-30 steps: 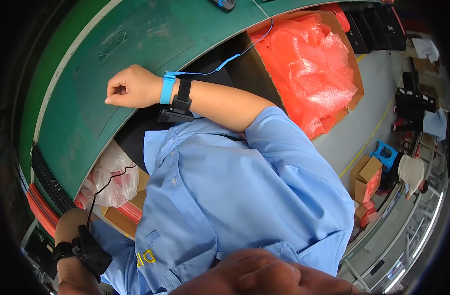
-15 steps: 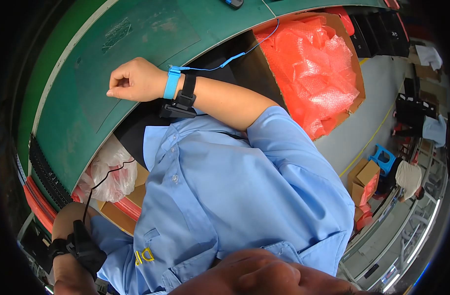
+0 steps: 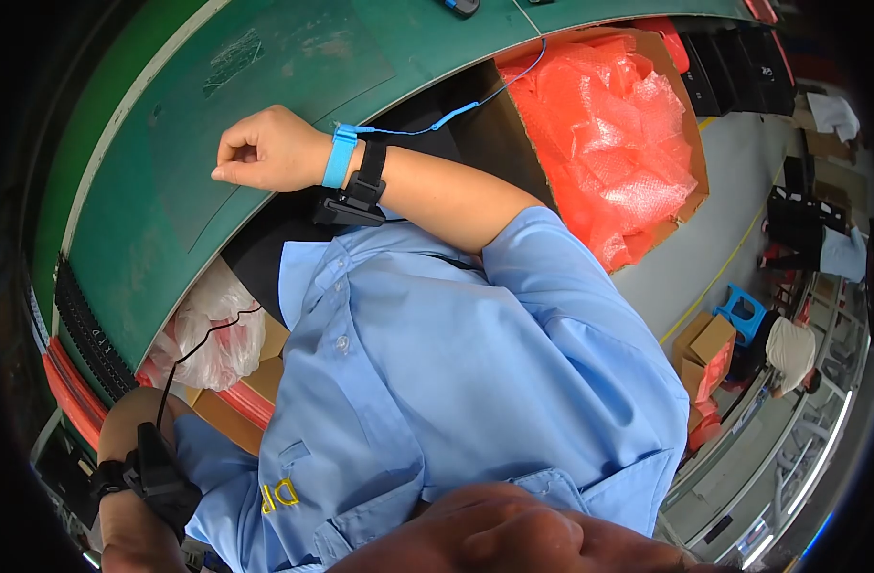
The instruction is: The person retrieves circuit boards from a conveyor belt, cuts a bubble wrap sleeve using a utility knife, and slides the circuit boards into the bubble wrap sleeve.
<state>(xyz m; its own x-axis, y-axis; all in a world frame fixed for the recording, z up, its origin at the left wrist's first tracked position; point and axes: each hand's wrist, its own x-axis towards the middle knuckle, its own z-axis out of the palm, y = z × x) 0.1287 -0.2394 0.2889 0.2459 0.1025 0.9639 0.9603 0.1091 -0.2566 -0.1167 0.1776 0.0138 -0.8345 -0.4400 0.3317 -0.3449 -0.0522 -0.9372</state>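
My right hand [image 3: 277,151] hovers over or rests on the green mat [image 3: 184,143], curled into a loose fist with the thumb against the index finger. Nothing shows in the fist. A blue wrist strap [image 3: 340,156] circles that wrist, its coiled blue cord [image 3: 444,119] running up to the table edge. Behind it sits a black strap with a black device [image 3: 351,204]. At the lower left, my left arm is bent back, with a black device [image 3: 160,482] strapped on; of my left hand [image 3: 136,552] only the base shows at the frame edge, fingers out of view.
A cardboard box of red bubble wrap [image 3: 599,143] stands right of the table. Under the table edge is a clear plastic bag [image 3: 222,329]. Black racks [image 3: 88,325] line the left. Further right are a blue stool [image 3: 741,313], cartons [image 3: 703,353] and other people [image 3: 792,351].
My right hand has shifted slightly right and up in the view, still curled. The background person in white has moved a little. My left arm has barely moved.
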